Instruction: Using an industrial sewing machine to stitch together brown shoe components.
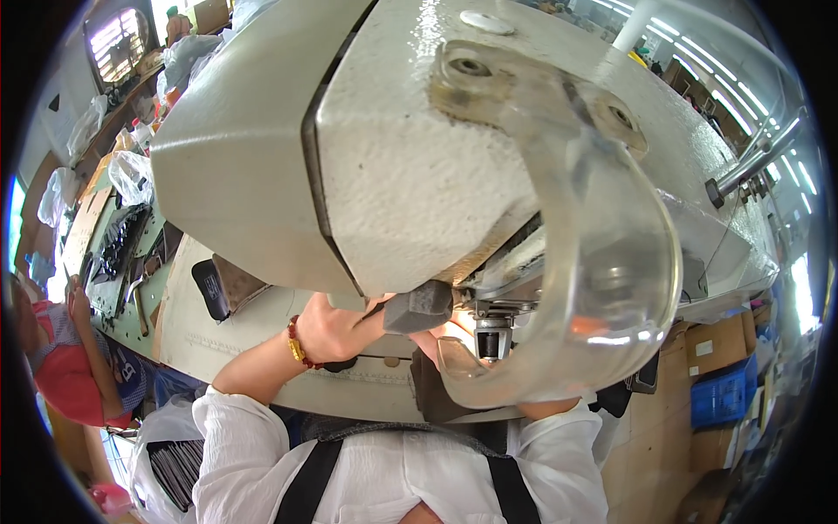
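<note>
our left hand [336, 332], curled beside grey block [419, 308]; our right forearm [548, 408], by clear guard [602, 288], hand obscured; grips, we cannot tell.

A large, boxy, cream-white metal machine [410, 183] carries one dark line [312, 147]; its curved, clear plastic guard [642, 262] is tinged yellow. A flat, dark brown piece of material [428, 386] looks plain. A loose, plain white cloth shirt [397, 467] has black fabric straps [310, 480] over it. A round beaded bracelet [296, 341] is dark red with gold. A plastic crate [717, 397] is bright blue.
</note>
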`<state>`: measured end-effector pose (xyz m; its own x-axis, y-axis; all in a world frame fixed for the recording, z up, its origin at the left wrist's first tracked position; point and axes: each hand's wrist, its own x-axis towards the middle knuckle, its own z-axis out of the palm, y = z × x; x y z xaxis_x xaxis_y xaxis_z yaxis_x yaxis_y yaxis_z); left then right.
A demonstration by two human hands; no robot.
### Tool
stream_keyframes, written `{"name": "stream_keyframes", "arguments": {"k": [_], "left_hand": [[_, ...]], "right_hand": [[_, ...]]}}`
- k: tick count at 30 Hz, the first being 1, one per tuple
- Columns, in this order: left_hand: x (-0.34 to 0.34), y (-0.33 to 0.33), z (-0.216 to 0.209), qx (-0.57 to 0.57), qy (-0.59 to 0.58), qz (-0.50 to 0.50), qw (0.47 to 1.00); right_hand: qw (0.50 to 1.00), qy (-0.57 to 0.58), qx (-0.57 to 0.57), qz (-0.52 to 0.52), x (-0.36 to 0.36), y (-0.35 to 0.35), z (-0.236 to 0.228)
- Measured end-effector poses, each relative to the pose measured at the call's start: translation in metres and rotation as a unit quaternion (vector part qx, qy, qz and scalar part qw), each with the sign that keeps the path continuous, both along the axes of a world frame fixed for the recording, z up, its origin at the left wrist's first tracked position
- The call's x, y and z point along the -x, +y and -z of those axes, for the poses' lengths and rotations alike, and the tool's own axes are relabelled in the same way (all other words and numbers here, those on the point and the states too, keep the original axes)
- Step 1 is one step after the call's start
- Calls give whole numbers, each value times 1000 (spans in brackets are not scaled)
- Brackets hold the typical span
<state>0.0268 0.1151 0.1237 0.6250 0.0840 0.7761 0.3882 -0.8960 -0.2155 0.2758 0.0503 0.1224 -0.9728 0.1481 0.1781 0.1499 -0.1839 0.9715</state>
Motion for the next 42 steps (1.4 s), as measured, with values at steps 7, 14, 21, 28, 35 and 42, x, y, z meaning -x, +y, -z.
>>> {"name": "stream_keyframes", "arguments": {"k": [7, 14, 21, 28, 35, 42], "left_hand": [[2, 1, 8, -73, 15, -35, 997], [-4, -2, 14, -46, -26, -46, 998], [-3, 0, -12, 24, -48, 33, 998], [1, -6, -26, 3, -26, 75, 997], [-5, 0, -14, -46, -62, 86, 993], [-8, -9, -19, 15, -41, 74, 996]], "right_hand": [[929, -206, -274, 138, -1, 4, 29], [972, -117, -170, 109, -3, 5, 24], [998, -18, -13, 62, -11, 6, 18], [990, -57, -55, 118, -9, 7, 18], [943, 169, 285, -29, -15, 2, 3], [904, 274, 319, -80, -11, -1, 10]]}}
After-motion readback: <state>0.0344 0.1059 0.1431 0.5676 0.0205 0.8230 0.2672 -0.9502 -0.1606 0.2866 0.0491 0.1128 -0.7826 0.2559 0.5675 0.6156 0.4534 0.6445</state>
